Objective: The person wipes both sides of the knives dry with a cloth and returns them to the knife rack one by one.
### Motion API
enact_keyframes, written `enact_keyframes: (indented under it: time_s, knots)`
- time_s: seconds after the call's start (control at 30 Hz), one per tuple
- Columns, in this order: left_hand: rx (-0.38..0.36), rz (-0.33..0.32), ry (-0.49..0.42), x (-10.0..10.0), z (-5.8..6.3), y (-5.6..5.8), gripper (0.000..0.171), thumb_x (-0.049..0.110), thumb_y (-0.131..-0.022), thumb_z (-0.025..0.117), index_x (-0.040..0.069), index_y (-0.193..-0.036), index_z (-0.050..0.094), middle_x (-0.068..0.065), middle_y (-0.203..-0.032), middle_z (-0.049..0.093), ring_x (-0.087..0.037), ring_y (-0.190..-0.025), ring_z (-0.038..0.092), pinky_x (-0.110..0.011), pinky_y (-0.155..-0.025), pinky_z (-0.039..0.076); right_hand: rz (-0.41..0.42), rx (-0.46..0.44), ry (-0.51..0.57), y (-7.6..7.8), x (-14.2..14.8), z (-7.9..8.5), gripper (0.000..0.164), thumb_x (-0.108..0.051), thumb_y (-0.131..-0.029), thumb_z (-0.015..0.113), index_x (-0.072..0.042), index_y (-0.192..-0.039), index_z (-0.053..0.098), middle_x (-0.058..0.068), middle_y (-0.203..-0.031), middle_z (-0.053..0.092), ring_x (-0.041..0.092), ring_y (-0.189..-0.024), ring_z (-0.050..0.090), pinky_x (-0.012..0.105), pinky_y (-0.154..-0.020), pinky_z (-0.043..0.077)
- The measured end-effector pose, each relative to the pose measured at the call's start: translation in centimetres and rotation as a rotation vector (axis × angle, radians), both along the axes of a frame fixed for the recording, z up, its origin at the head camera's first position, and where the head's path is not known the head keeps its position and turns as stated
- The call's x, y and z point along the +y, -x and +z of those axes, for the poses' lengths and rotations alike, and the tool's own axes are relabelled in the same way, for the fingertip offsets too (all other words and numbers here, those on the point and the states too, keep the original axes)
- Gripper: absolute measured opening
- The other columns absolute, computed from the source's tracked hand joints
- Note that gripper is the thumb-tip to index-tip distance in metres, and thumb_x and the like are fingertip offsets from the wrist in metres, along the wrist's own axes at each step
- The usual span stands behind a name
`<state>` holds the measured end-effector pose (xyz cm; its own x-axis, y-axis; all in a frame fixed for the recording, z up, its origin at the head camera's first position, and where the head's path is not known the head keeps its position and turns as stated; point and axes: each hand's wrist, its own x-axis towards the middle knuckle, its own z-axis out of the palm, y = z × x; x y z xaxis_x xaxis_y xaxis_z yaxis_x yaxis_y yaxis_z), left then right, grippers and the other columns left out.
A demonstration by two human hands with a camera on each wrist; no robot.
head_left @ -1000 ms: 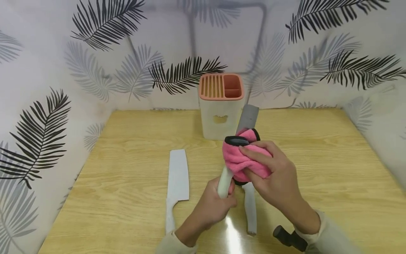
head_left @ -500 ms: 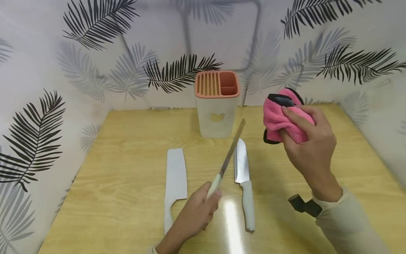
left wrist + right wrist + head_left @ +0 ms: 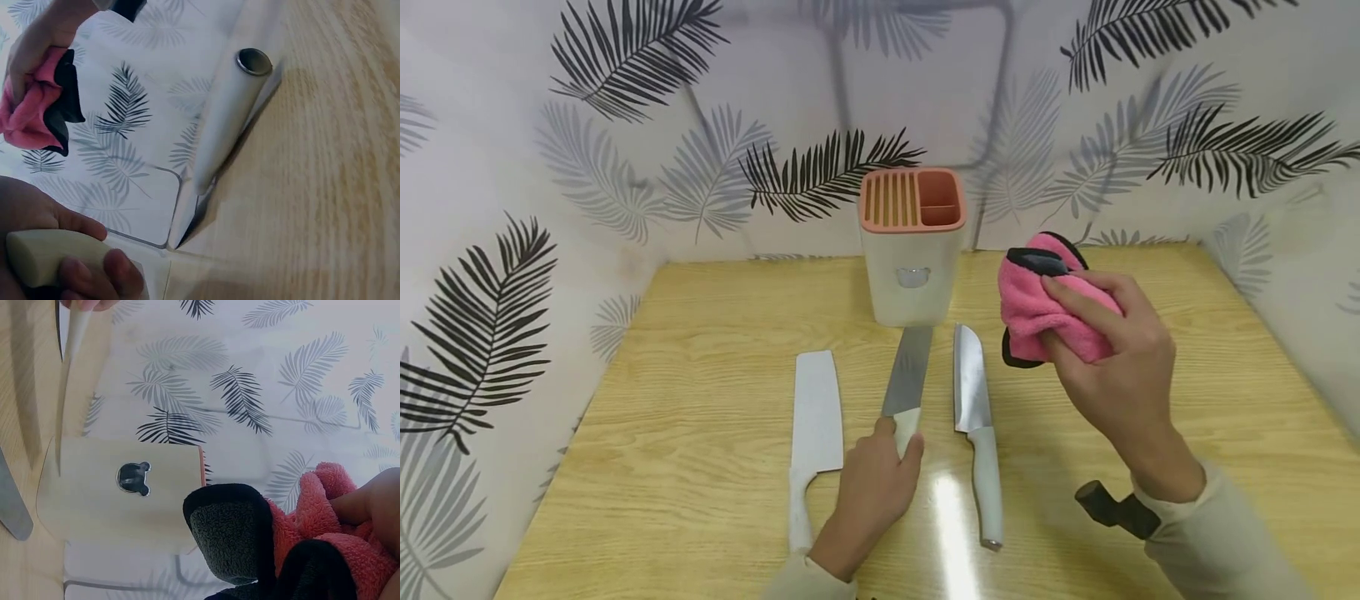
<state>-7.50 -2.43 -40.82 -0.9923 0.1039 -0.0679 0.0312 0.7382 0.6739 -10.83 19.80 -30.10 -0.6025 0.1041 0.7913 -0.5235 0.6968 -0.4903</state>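
My left hand (image 3: 877,481) grips the pale handle of a kitchen knife (image 3: 909,371), its grey blade pointing away toward the knife block. In the left wrist view the fingers curl round that handle (image 3: 47,256). Off to the right, my right hand (image 3: 1116,358) holds a bunched pink cloth (image 3: 1052,304) with black edging, raised over the table and apart from the knife. The right wrist view shows the cloth's dark grey underside (image 3: 228,540). A second knife (image 3: 985,467) with a pale handle lies between the hands. On the left lies a cleaver (image 3: 818,412).
A white knife block (image 3: 910,292) with an orange slotted top stands at the back of the wooden table (image 3: 700,333). Leaf-patterned sheeting (image 3: 775,75) encloses the back and sides. A black strap piece (image 3: 1116,508) sits at the right wrist.
The right hand has lifted the cloth off the knife blade and moved right, then dipped slightly. The left hand has turned the knife, showing its flat side and pointing it at the block.
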Motion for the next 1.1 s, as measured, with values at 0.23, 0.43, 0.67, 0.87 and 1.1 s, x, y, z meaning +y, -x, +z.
enact_keyframes:
  time_s: [0.23,0.43,0.67,0.87,1.1]
  knots:
    - [0.023,0.039,0.209,1.1,-0.8,0.7,0.034,0.036,-0.09,0.051,0.003,-0.085,0.057,-0.011,-0.064,0.061,-0.022,-0.051,0.057,-0.033,-0.042,0.037,-0.007,0.005,-0.031,0.0,-0.5,-0.5,0.036,-0.006,-0.07,0.073,-0.015,-0.104,0.073,0.015,-0.104,0.065,0.03,-0.093,0.061,0.007,-0.086,0.036]
    - [0.108,-0.015,0.294,1.8,-1.8,1.2,0.027,0.024,-0.09,0.058,0.002,-0.074,0.06,-0.013,-0.062,0.063,-0.024,-0.051,0.061,-0.03,-0.038,0.041,-0.009,-0.003,-0.038,-0.1,-0.8,-0.9,0.039,-0.008,-0.069,0.077,-0.018,-0.107,0.072,0.015,-0.105,0.064,0.029,-0.093,0.06,0.01,-0.082,0.036]
    - [0.142,-0.012,0.297,1.8,-2.3,1.6,0.028,0.025,-0.09,0.059,0.005,-0.071,0.056,-0.012,-0.061,0.061,-0.024,-0.05,0.061,-0.029,-0.037,0.04,0.006,-0.007,-0.026,-0.2,-0.8,-1.1,0.04,-0.005,-0.068,0.078,-0.015,-0.106,0.072,0.016,-0.105,0.064,0.03,-0.095,0.06,0.008,-0.084,0.036]
    - [0.15,-0.032,0.317,2.1,-2.4,1.5,0.031,0.033,-0.088,0.06,0.005,-0.074,0.056,-0.011,-0.061,0.061,-0.025,-0.052,0.062,-0.03,-0.038,0.041,0.006,-0.02,-0.022,-0.2,-0.8,-1.1,0.039,-0.004,-0.068,0.077,-0.014,-0.105,0.073,0.016,-0.105,0.064,0.029,-0.095,0.06,0.008,-0.082,0.036]
    - [0.093,0.062,0.352,-2.0,-0.3,1.0,0.039,0.047,-0.082,0.062,0.008,-0.076,0.057,-0.007,-0.065,0.062,-0.025,-0.054,0.058,-0.033,-0.044,0.04,0.016,-0.02,-0.029,-0.5,-0.6,-1.1,0.038,-0.005,-0.069,0.077,-0.015,-0.105,0.073,0.015,-0.103,0.064,0.027,-0.092,0.06,0.009,-0.083,0.037]
